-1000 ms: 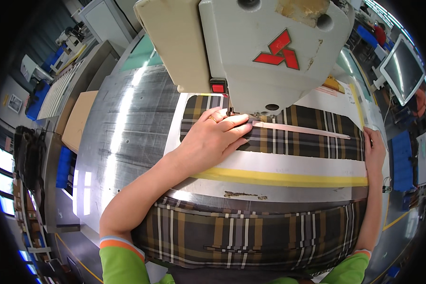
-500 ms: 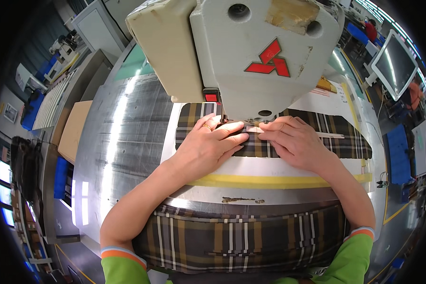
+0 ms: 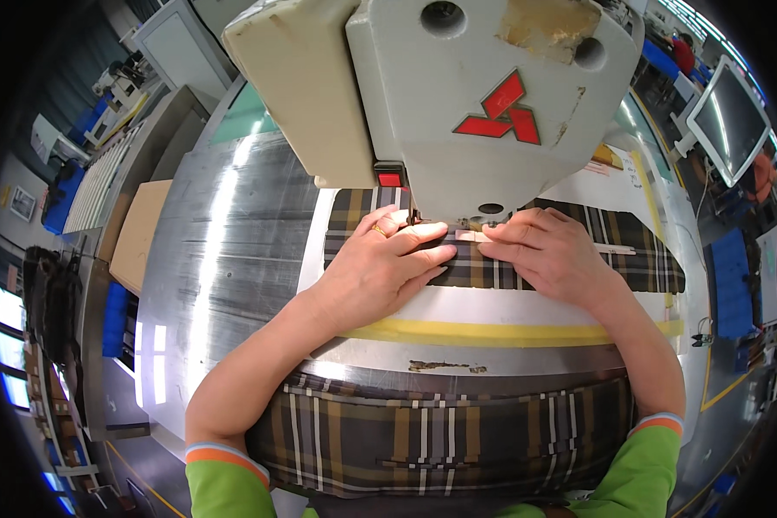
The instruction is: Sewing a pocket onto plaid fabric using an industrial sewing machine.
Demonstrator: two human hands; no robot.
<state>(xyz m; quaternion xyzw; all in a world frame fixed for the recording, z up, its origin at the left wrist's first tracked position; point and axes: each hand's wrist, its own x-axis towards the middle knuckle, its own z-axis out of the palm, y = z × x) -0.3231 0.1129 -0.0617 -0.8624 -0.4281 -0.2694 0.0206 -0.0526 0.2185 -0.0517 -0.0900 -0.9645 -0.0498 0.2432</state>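
A piece of brown, grey and white plaid fabric (image 3: pixel 457 275) lies beneath the head of a grey sewing machine (image 3: pixel 432 138). My left hand (image 3: pixel 375 266), a ring on one finger, rests on the fabric left of the machine's foot with fingers spread. My right hand (image 3: pixel 554 257) lies to the right, fingers stretched out and thumb apart from the index finger. A narrow pale strip (image 3: pixel 615 249) runs under it, with a pinkish end (image 3: pixel 469 236) showing between the hands. The needle is hard to make out behind my left fingers.
A white sheet (image 3: pixel 457 306) edged with yellow tape (image 3: pixel 492 331) lies under the fabric on the metal table (image 3: pixel 173 285). More plaid fabric (image 3: pixel 492 432) bulges between my forearms. Cardboard (image 3: pixel 142 233) stands at the left, a monitor (image 3: pixel 727 121) at the right.
The whole view has shifted slightly. Both hands keep nearly the same place on the fabric; a little more of the pale strip's end shows beside my right fingertips.
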